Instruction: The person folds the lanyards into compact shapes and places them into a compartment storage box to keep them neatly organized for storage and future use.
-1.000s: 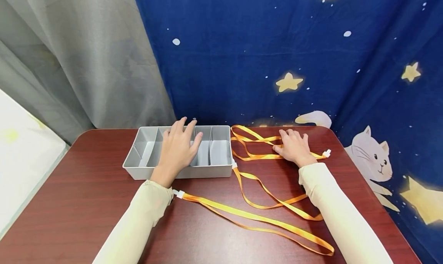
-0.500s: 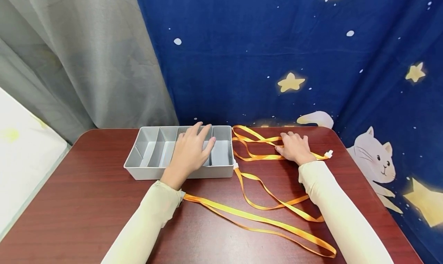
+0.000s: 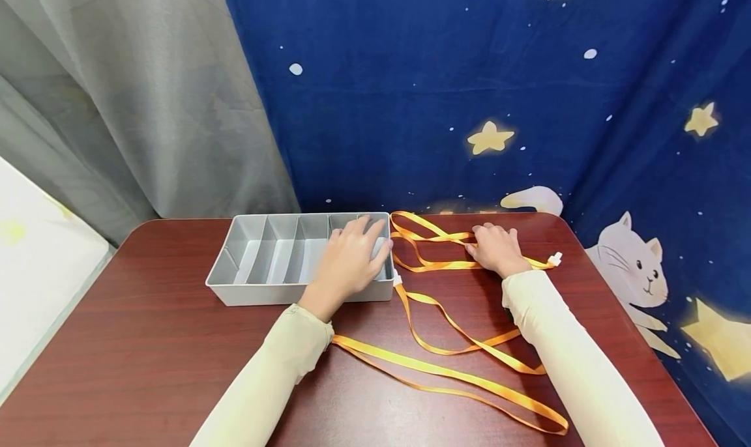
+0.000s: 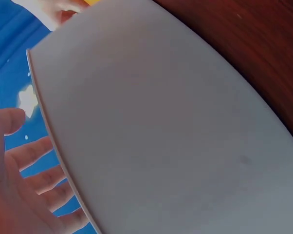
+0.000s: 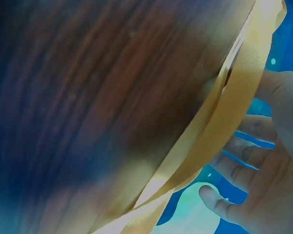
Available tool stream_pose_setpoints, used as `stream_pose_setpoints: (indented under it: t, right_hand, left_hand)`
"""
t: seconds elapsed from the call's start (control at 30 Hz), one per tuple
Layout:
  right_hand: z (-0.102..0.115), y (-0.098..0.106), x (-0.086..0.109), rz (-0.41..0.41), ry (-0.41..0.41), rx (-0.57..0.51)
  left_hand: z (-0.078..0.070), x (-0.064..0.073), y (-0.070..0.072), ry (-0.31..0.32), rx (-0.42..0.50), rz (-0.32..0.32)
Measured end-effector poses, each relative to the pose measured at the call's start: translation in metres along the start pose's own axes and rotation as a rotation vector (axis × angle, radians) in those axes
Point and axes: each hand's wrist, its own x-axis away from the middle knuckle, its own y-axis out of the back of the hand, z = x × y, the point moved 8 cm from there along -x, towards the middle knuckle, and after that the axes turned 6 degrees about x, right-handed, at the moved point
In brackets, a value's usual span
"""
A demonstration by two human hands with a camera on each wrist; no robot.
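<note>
My left hand (image 3: 350, 259) reaches over the right-hand compartments of a grey divided tray (image 3: 305, 295), fingers spread. In the left wrist view the tray's front wall (image 4: 151, 122) fills most of the picture. That hand (image 4: 27, 192) shows behind its rim, holding nothing visible. To the right, my right hand (image 3: 495, 250) lies over the far orange lanyard (image 3: 442, 265), whose white clip (image 3: 555, 259) sticks out beyond it. The right wrist view shows relaxed fingers beside the orange strap (image 5: 229, 114); contact cannot be made out there.
A second orange lanyard (image 3: 482, 345) lies crossed on the brown table (image 3: 141, 343), its white clip (image 3: 397, 277) by the tray's right front corner. Nearer runs a third lanyard (image 3: 411, 362), one end hidden by my left sleeve. Blue and grey curtains hang behind the table.
My left hand has moved rightward across the tray, from its middle compartments to the right-hand ones. Its sleeve now covers the near lanyard's clip. The right hand stays where it was.
</note>
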Motion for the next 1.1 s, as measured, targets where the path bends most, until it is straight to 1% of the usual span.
stream_pose_setpoints:
  t: [0.13,0.23,0.37,0.47,0.6,0.8,0.93,1.1]
  right_hand:
    - [0.003,0.001,-0.002,-0.039,0.018,0.007]
    - [0.005,0.003,-0.003,-0.068,0.029,0.014]
    - [0.008,0.005,-0.002,-0.088,0.050,0.013]
    - [0.011,0.005,-0.002,-0.102,0.070,0.010]
    - [0.014,0.006,-0.002,-0.123,0.091,0.021]
    - [0.018,0.006,-0.004,-0.142,0.105,0.053]
    - [0.018,0.006,-0.003,-0.159,0.109,0.054]
    - [0.020,0.013,0.001,-0.195,0.116,0.054]
  left_hand:
    - [-0.011,-0.005,-0.006,-0.026,0.001,0.013]
    - [-0.020,-0.009,-0.012,-0.044,-0.010,0.011]
    - [-0.031,-0.013,-0.018,-0.073,-0.034,0.006]
    - [-0.037,-0.016,-0.024,-0.090,-0.046,0.015]
    - [-0.042,-0.017,-0.032,-0.095,-0.064,0.038]
    - [-0.047,-0.020,-0.040,-0.111,-0.081,0.044]
    - [-0.051,-0.025,-0.045,-0.117,-0.098,0.047]
    - [-0.053,-0.032,-0.051,-0.105,-0.114,0.062]
